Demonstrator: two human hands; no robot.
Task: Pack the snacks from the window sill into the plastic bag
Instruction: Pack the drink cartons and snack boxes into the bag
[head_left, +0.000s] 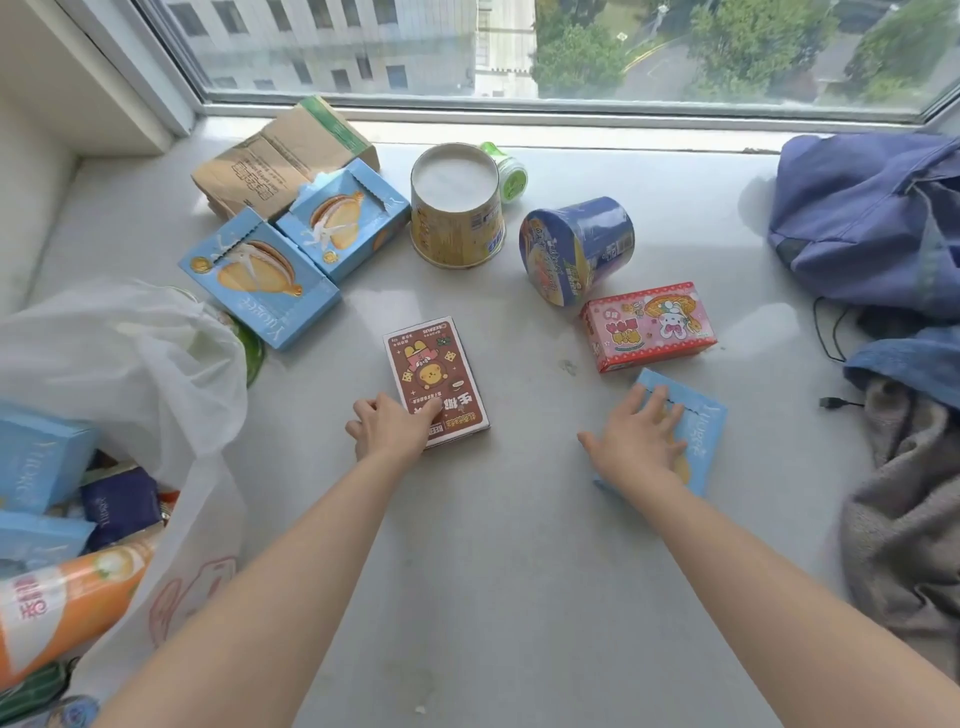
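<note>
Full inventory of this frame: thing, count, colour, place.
Blue boxes: three, light blue; two rear left on the sill, one under the right hand.
Brown box: one, centre.
Pink box: one, right of centre.
Yellow cup: one, upside down, rear centre.
Blue cup: one, on its side.
Green bottle: one, behind the yellow cup.
Paper bag: one, brown, rear left.
Plastic bag: one, white, left, partly filled.
Clothes: blue and grey, right.
Left hand: on the brown box.
Right hand: flat on a blue box.

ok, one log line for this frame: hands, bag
left hand: on brown box | right hand: flat on blue box | plastic bag: open, partly filled | neither box lifted
</note>
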